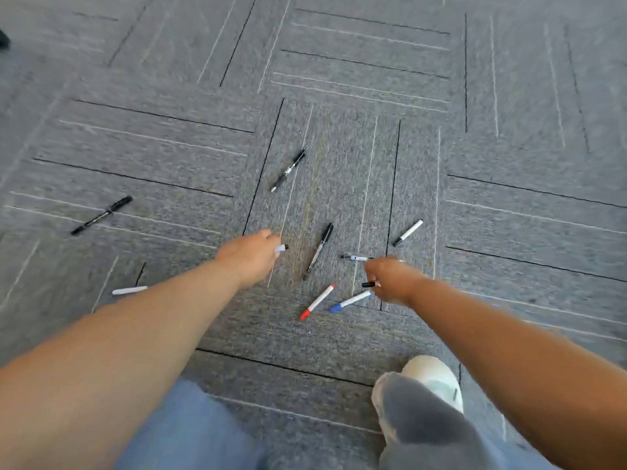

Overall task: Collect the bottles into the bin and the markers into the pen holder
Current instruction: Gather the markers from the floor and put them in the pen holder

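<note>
Markers (pixel 318 251) strewn centrally, carpet (pixel 339 62) stretching all around

Lying flat, scattered:
- far black pen (pixel 288 170), diagonal
- left black marker (pixel 101 215), well apart from the rest
- centre black pen (pixel 318 250), steep diagonal
- black-capped white marker (pixel 408 232), on the right
- blue-labelled pen (pixel 356 257), crosswise
- red-capped marker (pixel 317 301) and blue-capped marker (pixel 351 301), white bodies, near each other
- plain white marker (pixel 129 290), partly hidden

Left hand (pixel 251 256) grips a white black-tipped marker (pixel 281 247). Right hand (pixel 390 279) grips a black-ended marker (pixel 369 284), mostly hidden.
</note>
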